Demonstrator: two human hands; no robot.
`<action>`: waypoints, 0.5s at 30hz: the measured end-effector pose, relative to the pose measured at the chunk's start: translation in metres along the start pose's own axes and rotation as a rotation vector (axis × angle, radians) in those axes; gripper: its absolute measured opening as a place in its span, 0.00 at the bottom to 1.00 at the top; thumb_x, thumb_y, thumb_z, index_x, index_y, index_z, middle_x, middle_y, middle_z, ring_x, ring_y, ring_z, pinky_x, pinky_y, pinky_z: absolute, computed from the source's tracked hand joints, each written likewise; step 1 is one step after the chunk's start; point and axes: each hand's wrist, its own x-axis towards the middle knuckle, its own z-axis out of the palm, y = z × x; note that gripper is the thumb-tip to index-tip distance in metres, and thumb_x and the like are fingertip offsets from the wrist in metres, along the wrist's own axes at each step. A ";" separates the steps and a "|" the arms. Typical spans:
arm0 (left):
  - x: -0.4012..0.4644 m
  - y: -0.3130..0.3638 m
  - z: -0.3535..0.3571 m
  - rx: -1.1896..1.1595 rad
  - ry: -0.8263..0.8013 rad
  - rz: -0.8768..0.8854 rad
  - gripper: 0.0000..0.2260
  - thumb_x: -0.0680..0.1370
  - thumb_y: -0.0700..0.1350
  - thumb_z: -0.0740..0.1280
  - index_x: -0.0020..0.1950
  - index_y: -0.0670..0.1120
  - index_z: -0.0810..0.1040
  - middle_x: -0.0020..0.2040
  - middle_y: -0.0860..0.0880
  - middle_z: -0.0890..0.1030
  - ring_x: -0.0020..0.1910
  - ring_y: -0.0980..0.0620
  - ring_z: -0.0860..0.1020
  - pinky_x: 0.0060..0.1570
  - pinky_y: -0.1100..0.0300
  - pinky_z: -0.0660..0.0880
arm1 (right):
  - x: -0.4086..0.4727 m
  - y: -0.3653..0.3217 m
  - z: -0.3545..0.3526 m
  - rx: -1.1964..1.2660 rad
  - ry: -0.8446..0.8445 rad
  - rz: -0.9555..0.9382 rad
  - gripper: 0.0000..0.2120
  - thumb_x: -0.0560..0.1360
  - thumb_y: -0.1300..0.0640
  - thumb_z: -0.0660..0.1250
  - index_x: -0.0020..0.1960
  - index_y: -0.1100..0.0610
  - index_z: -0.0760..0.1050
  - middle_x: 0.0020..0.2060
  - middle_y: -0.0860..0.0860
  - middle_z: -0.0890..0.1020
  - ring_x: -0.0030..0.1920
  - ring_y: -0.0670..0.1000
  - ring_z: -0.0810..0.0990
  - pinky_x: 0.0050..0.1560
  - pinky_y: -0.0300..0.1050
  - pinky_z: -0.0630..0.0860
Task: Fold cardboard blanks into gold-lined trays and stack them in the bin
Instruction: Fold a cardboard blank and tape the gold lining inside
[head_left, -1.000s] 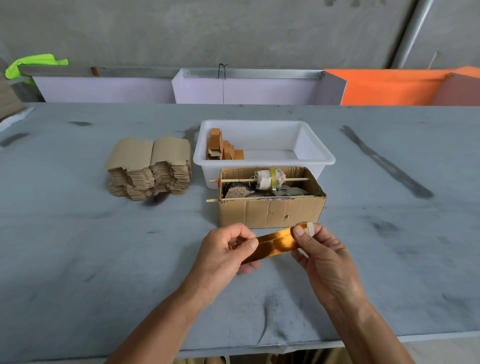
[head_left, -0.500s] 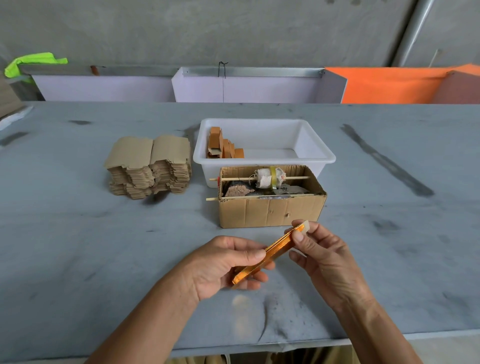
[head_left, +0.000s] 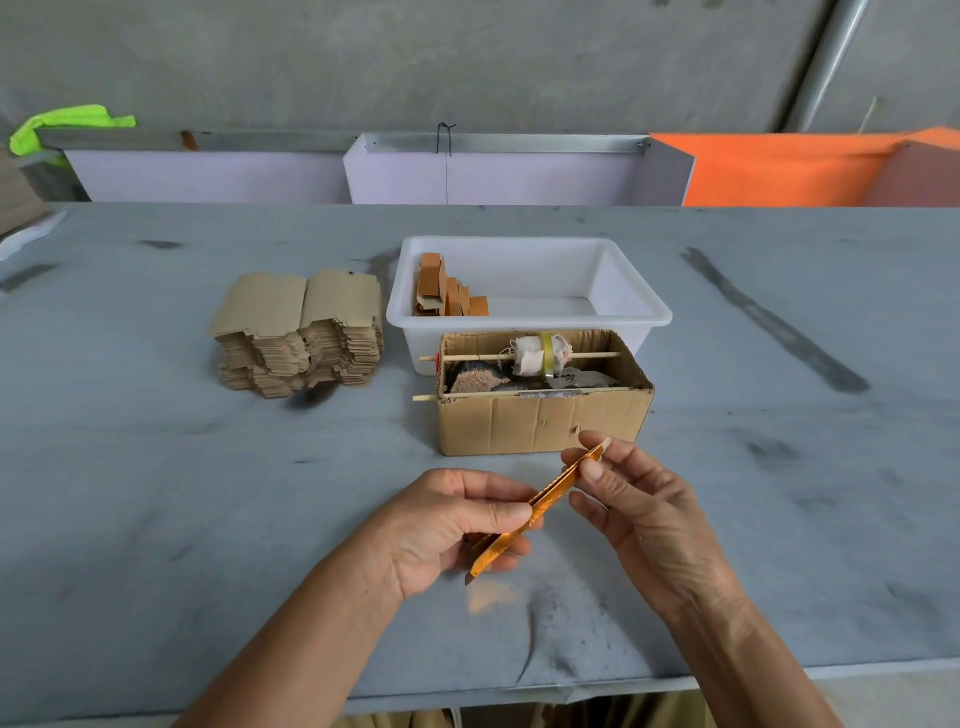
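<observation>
Gold-faced blank (head_left: 540, 506) held edge-on above table (head_left: 156, 519), near the front edge, between both hands. Left hand (head_left: 441, 530) pinches lower end, thumb on top, fingers under; right hand (head_left: 644, 514) nips upper end w/ thumb + fingertips. Both closed on the strip. Step: mid-fold, tray not yet formed, looks flattened/creased. Next prob. needs walls popped up & corners locked, then carry over the cardboard box (head_left: 540, 421) to the bin (head_left: 524, 317). Box sits right in front of bin, touching or nearly, w/ sticks (head_left: 467, 357) poking out left, so lift high to clear. Bin mostly free on right side; a few done trays (head_left: 447, 291) lean at its left end. Blank stack (head_left: 301, 332) left of bin, apart. Table open both sides.
</observation>
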 end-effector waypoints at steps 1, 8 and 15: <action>0.000 0.000 0.000 0.001 0.001 -0.001 0.14 0.62 0.40 0.71 0.47 0.42 0.82 0.43 0.42 0.84 0.36 0.48 0.82 0.40 0.56 0.80 | 0.000 0.000 0.000 0.002 0.005 0.004 0.15 0.63 0.63 0.71 0.50 0.59 0.80 0.45 0.57 0.84 0.43 0.50 0.83 0.39 0.40 0.80; -0.001 0.000 0.001 -0.038 -0.016 -0.011 0.15 0.69 0.40 0.69 0.55 0.38 0.78 0.47 0.37 0.83 0.40 0.44 0.83 0.41 0.53 0.80 | 0.000 0.000 0.002 0.003 0.038 0.015 0.09 0.61 0.61 0.73 0.42 0.57 0.81 0.36 0.53 0.84 0.35 0.48 0.82 0.36 0.39 0.79; 0.000 -0.003 0.001 0.003 0.003 0.051 0.11 0.71 0.41 0.68 0.51 0.40 0.81 0.47 0.36 0.83 0.44 0.42 0.83 0.42 0.52 0.80 | -0.001 0.002 0.005 -0.013 0.080 0.001 0.07 0.64 0.61 0.71 0.42 0.60 0.78 0.30 0.51 0.81 0.30 0.45 0.80 0.32 0.37 0.78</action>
